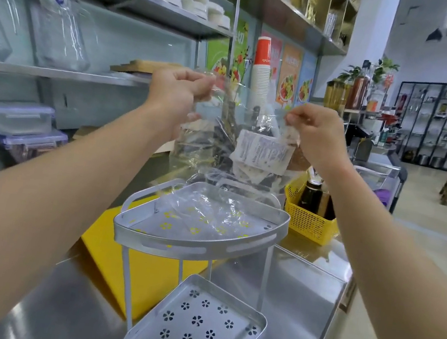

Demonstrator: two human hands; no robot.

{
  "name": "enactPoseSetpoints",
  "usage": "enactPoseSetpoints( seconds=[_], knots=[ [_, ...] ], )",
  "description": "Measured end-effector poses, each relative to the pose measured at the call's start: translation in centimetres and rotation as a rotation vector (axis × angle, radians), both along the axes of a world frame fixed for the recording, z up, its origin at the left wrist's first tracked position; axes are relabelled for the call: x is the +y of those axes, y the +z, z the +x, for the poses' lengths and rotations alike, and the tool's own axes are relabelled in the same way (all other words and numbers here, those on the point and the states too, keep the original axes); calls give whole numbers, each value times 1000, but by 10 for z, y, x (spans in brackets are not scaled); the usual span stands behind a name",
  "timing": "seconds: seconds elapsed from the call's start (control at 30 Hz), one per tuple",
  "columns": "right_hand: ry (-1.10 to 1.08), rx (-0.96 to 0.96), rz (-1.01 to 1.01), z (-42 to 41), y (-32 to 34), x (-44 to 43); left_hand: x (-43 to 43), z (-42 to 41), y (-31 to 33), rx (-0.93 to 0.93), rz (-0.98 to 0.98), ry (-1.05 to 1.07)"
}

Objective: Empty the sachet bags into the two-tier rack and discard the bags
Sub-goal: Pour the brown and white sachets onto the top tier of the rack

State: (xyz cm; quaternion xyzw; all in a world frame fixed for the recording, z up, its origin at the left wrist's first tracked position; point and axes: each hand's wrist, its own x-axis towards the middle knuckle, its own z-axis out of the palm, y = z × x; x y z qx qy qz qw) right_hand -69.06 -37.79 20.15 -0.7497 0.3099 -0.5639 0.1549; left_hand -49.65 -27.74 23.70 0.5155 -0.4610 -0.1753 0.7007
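At 6 o'clock, the lower tier of a grey metal two-tier corner rack with flower-shaped holes is seen bare. Crumpled clear film is laid in its upper tier; whether this belongs to the raised bag cannot be told. At 12 o'clock above the rack, a clear plastic bag of white printed sachets and dark ones is held up, its top edge pinched by the left hand and the right hand. Its contents are blurred by the creased film. A yellow plastic basket of dark bottles is set at 2 o'clock, with a stack of red-and-white paper cups partly hidden behind the bag.
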Motion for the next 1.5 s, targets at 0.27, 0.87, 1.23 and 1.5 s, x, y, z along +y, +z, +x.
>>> enactPoseSetpoints(
  seconds=[0.27, 0.87, 1.23, 1.5],
  knots=[
    [-7, 193, -71, 8, 11, 3, 3, 24, -13, -138, 22, -25],
    [322, 98, -46, 8, 27, -7, -17, 79, -91, -589, 512, -237],
    [188, 123, -52, 18, 13, -28, -14, 35, -115, -131, 661, -526],
    [214, 172, -110, 30, 20, -15, 7, 49, -59, -269, 296, -547]
  ],
)
